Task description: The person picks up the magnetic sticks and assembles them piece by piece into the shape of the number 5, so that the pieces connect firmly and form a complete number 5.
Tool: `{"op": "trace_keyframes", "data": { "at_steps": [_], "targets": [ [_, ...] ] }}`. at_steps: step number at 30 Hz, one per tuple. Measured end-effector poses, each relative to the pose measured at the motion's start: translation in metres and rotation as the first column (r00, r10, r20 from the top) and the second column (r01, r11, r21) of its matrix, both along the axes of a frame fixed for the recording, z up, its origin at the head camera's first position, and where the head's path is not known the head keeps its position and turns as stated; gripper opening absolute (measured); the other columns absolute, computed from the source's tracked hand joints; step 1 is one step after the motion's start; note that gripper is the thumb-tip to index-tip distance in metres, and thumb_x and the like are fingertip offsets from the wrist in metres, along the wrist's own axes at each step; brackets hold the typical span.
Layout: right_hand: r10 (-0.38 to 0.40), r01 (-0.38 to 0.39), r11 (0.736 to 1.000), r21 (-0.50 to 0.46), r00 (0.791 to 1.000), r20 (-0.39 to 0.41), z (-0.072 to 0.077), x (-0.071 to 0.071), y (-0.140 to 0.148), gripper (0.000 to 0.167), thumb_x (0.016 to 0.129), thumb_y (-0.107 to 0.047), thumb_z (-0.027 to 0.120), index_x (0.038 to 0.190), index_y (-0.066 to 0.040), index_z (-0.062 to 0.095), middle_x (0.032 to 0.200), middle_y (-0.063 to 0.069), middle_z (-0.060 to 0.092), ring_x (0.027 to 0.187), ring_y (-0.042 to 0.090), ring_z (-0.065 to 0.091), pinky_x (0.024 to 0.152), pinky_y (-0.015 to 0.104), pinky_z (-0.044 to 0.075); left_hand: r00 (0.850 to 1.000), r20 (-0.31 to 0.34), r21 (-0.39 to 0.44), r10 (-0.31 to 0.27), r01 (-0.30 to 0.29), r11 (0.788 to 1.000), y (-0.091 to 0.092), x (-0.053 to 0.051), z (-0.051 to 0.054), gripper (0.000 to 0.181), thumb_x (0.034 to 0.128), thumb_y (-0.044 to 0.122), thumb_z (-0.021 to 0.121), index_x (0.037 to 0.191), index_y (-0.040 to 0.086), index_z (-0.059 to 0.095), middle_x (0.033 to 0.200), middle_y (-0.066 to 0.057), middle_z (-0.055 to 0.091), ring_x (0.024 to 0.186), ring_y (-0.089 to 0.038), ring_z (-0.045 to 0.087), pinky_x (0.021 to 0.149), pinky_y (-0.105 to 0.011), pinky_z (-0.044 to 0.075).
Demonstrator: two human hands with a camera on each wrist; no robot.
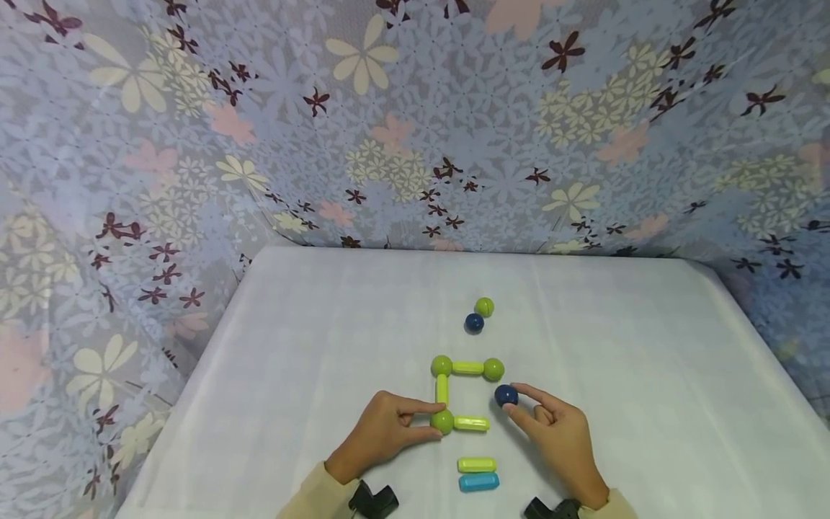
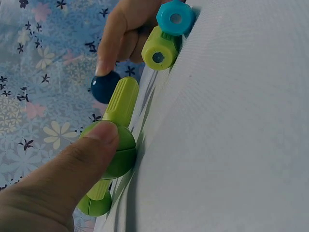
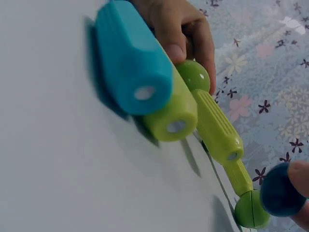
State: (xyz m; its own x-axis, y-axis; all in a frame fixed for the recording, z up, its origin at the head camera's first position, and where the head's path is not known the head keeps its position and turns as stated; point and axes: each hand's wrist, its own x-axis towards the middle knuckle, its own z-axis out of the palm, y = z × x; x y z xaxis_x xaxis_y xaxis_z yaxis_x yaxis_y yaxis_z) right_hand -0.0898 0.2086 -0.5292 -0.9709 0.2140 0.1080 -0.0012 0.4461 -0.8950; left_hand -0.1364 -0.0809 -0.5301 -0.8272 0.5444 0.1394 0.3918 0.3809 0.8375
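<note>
My left hand [image 1: 392, 425] pinches the near green ball [image 1: 442, 422] of a joined shape between thumb and finger. From that ball a yellow-green rod [image 1: 471, 424] points right with its far end free, its metal tip showing in the right wrist view. Another rod [image 1: 442, 390] runs away to a corner ball [image 1: 442, 366], and a third rod [image 1: 467, 368] links that to a green ball [image 1: 493, 370] on the right. Between thumb and forefinger my right hand [image 1: 560, 436] holds a dark blue ball [image 1: 506, 395], apart from the shape and right of its open side.
Nearer me lie a loose yellow-green rod [image 1: 476, 465] and a blue rod [image 1: 478, 482], side by side. Beyond the shape, a green ball [image 1: 484, 307] and a dark blue ball [image 1: 474, 323] sit together on the white tabletop [image 1: 324, 310]. Flowered cloth [image 1: 415, 130] hangs behind.
</note>
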Motion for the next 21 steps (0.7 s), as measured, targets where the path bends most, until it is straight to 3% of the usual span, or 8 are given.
{"op": "trace_keyframes", "data": {
  "at_steps": [5, 9, 15, 21],
  "targets": [
    [0.074, -0.071, 0.996, 0.048, 0.996, -0.043, 0.000, 0.011, -0.003, 0.034, 0.082, -0.025, 0.089, 0.113, -0.016, 0.079, 0.051, -0.013, 0.028, 0.046, 0.000, 0.022, 0.042, 0.023, 0.027, 1.000, 0.002, -0.008, 0.006, -0.006, 1.000, 0.000, 0.001, -0.001, 0.037, 0.0814, 0.038, 0.086, 0.117, 0.030, 0.078, 0.049, 0.018, 0.031, 0.047, 0.003, 0.021, 0.045, -0.018, 0.024],
    [0.095, -0.085, 0.989, 0.122, 0.992, -0.086, 0.000, 0.016, -0.003, 0.033, 0.080, -0.024, 0.090, 0.111, -0.018, 0.080, 0.050, -0.016, 0.027, 0.046, -0.002, 0.021, 0.041, 0.021, 0.026, 1.000, 0.004, 0.003, 0.015, -0.015, 1.000, 0.000, 0.000, -0.002, 0.038, 0.0812, 0.039, 0.086, 0.117, 0.030, 0.078, 0.049, 0.017, 0.030, 0.047, 0.003, 0.020, 0.045, -0.018, 0.024],
    [0.097, -0.088, 0.974, 0.206, 0.995, -0.031, -0.002, 0.030, -0.001, 0.031, 0.079, -0.028, 0.090, 0.107, -0.023, 0.080, 0.048, -0.019, 0.027, 0.045, -0.001, 0.022, 0.040, 0.022, 0.028, 1.000, 0.017, 0.010, -0.011, 0.011, 1.000, 0.002, 0.003, -0.006, 0.038, 0.0826, 0.041, 0.084, 0.118, 0.031, 0.077, 0.048, 0.017, 0.031, 0.046, 0.004, 0.020, 0.045, -0.018, 0.025],
    [0.118, -0.100, 0.951, 0.292, 0.992, -0.045, -0.002, 0.027, -0.005, 0.032, 0.079, -0.032, 0.090, 0.108, -0.024, 0.080, 0.049, -0.022, 0.025, 0.046, -0.002, 0.023, 0.044, 0.021, 0.028, 1.000, -0.017, 0.004, 0.007, -0.007, 1.000, 0.001, 0.001, -0.001, 0.037, 0.0815, 0.038, 0.086, 0.117, 0.029, 0.078, 0.048, 0.017, 0.032, 0.045, 0.003, 0.020, 0.044, -0.018, 0.024]
  ]
}}
